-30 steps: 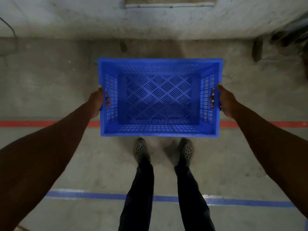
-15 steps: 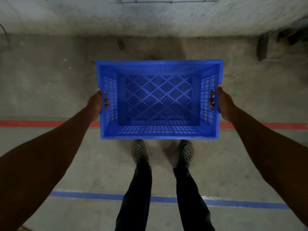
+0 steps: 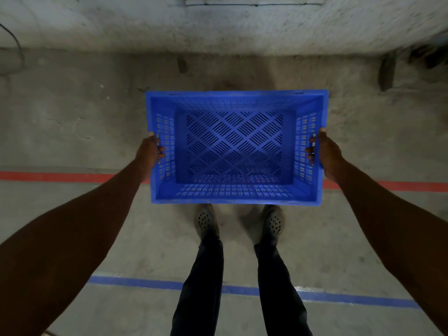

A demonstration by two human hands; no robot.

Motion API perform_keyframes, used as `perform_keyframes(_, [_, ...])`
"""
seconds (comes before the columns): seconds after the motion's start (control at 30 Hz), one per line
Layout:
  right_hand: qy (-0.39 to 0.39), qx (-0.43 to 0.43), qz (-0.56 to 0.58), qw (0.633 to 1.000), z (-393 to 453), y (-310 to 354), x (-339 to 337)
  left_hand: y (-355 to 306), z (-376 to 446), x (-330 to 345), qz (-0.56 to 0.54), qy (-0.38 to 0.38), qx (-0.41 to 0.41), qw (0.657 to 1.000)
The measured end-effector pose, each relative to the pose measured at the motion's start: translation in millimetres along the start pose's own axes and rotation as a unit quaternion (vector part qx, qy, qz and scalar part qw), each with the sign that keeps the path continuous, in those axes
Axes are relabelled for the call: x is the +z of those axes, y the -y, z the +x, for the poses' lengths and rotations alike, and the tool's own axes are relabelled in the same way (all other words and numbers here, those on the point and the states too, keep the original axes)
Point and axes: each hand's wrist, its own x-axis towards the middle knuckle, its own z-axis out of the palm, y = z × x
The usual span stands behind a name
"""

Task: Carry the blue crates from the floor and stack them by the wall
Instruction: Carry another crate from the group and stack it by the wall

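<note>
An empty blue crate [image 3: 234, 151] with slotted walls and a diamond-patterned floor hangs level in front of me, above the concrete floor. My left hand [image 3: 149, 155] grips its left side wall, fingers curled through the handle slot. On the opposite wall my right hand [image 3: 324, 154] holds the crate the same way. The rough whitish wall [image 3: 218, 27] runs across the top of the view, a short way beyond the crate. No other crate shows.
My two feet in grey perforated shoes [image 3: 206, 223] stand just behind the crate. A red floor line [image 3: 48, 177] crosses under it and a blue line [image 3: 135, 282] lies behind my legs. Dark debris [image 3: 388, 71] sits at the wall's base on the right.
The crate has sunk slightly lower in the view and my arms have stretched further forward; the wall appears a little nearer. Both hands keep their grip.
</note>
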Motion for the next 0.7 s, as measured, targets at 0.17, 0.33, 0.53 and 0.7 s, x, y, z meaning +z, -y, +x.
perform_keyframes(0.17, [-0.035,-0.018,-0.026,0.999,-2,-4,2,21,22,-5,0.036,-0.037,0.026,0.998])
perform_keyframes(0.33, [-0.045,-0.012,-0.081,0.996,-5,-8,-5,17,8,-14,0.082,-0.021,0.031,0.996])
perform_keyframes(0.53, [-0.024,-0.041,-0.144,0.988,-67,17,-18,-28,-69,-36,0.142,-0.007,0.081,0.987])
perform_keyframes(0.7, [0.007,-0.021,-0.088,0.996,-145,28,-44,-39,-145,-68,-0.021,0.030,0.048,0.998])
